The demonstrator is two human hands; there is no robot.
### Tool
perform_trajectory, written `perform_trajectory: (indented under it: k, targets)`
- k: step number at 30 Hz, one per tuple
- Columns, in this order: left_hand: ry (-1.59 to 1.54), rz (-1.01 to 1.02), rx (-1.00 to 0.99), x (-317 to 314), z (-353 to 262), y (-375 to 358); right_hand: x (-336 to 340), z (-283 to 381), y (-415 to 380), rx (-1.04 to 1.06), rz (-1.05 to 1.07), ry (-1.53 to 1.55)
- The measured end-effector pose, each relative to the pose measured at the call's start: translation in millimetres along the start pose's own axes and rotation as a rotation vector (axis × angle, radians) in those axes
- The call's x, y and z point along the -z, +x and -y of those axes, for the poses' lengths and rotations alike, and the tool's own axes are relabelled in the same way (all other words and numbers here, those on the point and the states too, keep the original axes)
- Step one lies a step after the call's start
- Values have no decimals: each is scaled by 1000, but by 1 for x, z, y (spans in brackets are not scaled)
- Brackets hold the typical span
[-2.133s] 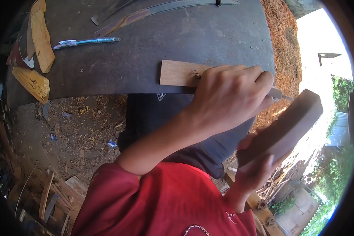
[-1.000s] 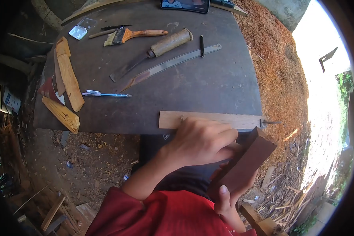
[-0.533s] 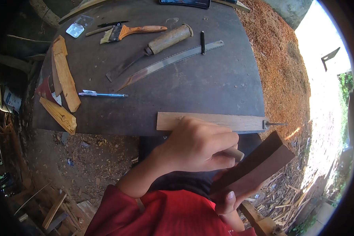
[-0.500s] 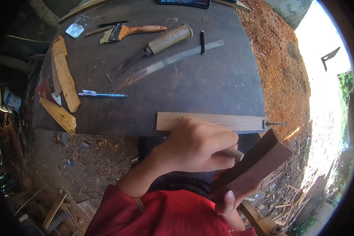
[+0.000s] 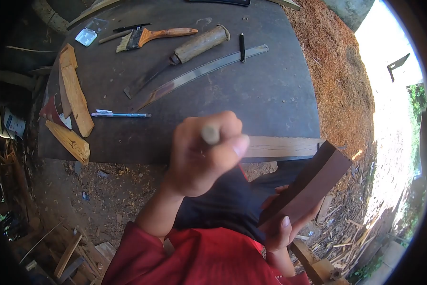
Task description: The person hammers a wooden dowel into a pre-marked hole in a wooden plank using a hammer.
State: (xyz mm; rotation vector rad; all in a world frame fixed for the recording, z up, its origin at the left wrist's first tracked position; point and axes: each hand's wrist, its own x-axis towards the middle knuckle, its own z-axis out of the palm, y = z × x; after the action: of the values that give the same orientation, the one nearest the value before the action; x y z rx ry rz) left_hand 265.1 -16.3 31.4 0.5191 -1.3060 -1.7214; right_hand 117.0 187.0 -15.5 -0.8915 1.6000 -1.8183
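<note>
My left hand [image 5: 206,154] is raised over the table's front edge in a fist. Its fingers wrap a round wooden stick [image 5: 210,135] whose pale end faces me; the remainder is hidden. My right hand [image 5: 289,232], low on the right, grips the lower end of a dark brown rectangular block [image 5: 313,185], which tilts up and rightward. Behind both hands, a light flat wooden strip [image 5: 280,146] lies along the front edge, partly covered by my left hand and the block.
On the dark table [image 5: 251,107] lie a hacksaw blade [image 5: 208,69], a wooden-handled chisel [image 5: 199,46], a paintbrush [image 5: 163,34], a pen [image 5: 121,114], a black pencil-like stick [image 5: 242,47], a small plastic case [image 5: 86,37] and yellowish wood pieces [image 5: 75,95]. Sawdust [image 5: 337,90] is heaped to the right.
My left hand has moved up and left, away from the block, turning the stick's end toward me. My right hand still holds the block, nearly in place.
</note>
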Motion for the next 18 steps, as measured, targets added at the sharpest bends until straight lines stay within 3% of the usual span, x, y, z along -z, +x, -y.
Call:
perform_trajectory:
  k: [4,6,7,10,11,15,18]
  targets:
    - [-391,-205,-124,1,-3,2,3,-4,-2,-7,24,8]
    - [-264,-270,-194,8,-19,-5,5,-9,-4,-2,10,-2]
    - [-166,-286,-212,15,-25,-11,4,-10,-5,1,3,-6]
    - [852,-370,-287,10,-35,-14,-3,-6,-1,-22,3,18]
    - [1093,-346,-189,16,-42,-21,-2,-5,-1,-39,24,19]
    - [1269,-182,-224,37,-31,-26,-6,-7,5,-39,68,11]
    - [1191,-78,-230,40,-24,-37,-9,-3,13,-58,118,-20]
